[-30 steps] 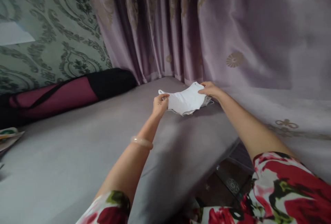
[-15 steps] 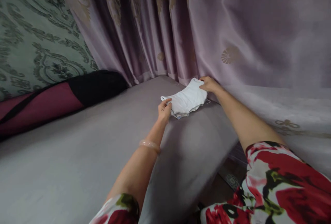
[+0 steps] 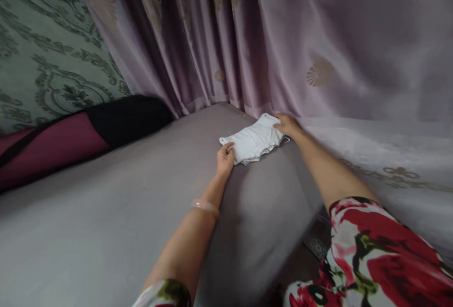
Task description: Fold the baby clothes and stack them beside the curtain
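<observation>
A small white folded garment [image 3: 253, 138] lies at the far corner of the grey-sheeted bed [image 3: 116, 222], its lower edge showing several layers. My left hand [image 3: 225, 157] pinches its near left end, thumb on top and the other fingers partly hidden. At the opposite end, my right hand [image 3: 287, 125] grips the garment's right edge, with its fingertips tucked behind the cloth. The exact kind of garment cannot be made out. A pale bangle [image 3: 204, 206] circles my left wrist.
Purple curtains [image 3: 244, 56] hang right behind the bed's corner and along its right side. A long black and maroon bag [image 3: 130, 118] rests against the patterned green wall [image 3: 67, 61] at the left. Dark floor [image 3: 300, 260] shows below the bed's right edge.
Both hands have lowered the white garment slightly, and it now lies flatter on the bed. My grip at both ends has stayed the same.
</observation>
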Tool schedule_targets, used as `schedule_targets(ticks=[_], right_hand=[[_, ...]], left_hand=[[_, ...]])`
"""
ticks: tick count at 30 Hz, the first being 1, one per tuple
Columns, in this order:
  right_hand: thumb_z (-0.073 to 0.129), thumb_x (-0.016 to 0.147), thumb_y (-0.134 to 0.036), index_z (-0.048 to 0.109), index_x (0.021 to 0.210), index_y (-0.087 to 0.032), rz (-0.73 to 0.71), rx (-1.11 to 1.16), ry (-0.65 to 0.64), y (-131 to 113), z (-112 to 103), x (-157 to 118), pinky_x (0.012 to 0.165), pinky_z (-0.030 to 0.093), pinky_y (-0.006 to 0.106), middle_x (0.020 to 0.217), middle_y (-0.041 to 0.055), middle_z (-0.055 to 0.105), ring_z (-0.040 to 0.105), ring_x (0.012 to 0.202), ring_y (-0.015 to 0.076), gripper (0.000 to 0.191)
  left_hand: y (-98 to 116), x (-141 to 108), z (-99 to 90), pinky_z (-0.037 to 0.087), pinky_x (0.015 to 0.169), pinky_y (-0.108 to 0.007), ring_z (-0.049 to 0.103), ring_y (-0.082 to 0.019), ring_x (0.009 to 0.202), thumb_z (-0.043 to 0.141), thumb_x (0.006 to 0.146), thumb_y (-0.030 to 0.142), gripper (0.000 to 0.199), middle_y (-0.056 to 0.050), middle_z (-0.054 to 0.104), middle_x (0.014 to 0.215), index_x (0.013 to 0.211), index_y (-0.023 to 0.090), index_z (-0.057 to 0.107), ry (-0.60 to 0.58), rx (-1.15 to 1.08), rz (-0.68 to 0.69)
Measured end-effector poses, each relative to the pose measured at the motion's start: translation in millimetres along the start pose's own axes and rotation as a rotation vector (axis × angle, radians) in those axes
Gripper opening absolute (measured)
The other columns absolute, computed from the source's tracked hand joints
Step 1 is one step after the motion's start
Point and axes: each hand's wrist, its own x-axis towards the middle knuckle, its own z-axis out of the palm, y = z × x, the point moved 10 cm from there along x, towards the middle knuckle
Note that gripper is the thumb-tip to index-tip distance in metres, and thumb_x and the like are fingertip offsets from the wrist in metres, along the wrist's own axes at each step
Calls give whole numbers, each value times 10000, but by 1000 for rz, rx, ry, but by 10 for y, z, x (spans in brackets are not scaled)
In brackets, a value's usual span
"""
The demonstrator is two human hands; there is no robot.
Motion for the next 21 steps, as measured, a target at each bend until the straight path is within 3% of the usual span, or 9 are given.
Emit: schedule_targets(ticks=[6,10,13,17,21], right_hand=[[560,874,-224,567,1310,-127,95,-22,-27,187,206,-58,975,437,342,1258,152,634,591,1147,261,447],[527,905,-279,574,1288,-108,155,-61,-20,233,245,-113,955,440,337,1251,179,627,585,1153,264,422],[497,925,-291,604,1234,-98,205,-125,-13,209,227,-157,951,439,373,1217,209,630,591,1134,289,380],[444,934,-229,599,1228,-93,130,-198,62,-114,160,-201,1008,385,444,1231,237,611,543,1187,328,359],[351,980,-324,539,1313,-163,-51,-114,-10,-668,344,-255,1067,340,431,1360,161,550,465,1282,281,415]], left_hand=[[41,-83,-78,419,636,-231,459,-120,602,531,819,238,344,25,495,664,1117,129,662,57,180,91],[106,-139,-106,480,809,-309,564,-157,765,507,827,201,311,-73,565,939,1083,125,666,130,289,147],[147,-169,-93,473,913,-357,588,-205,976,493,818,156,268,-151,514,1162,1013,117,673,171,340,202],[251,-221,-76,381,1067,-415,468,-273,1262,510,852,207,234,-188,457,1342,1011,121,660,239,435,310],[323,-257,109,271,1148,-469,360,-290,1384,473,907,245,335,-193,480,1409,1187,113,600,125,571,373]])
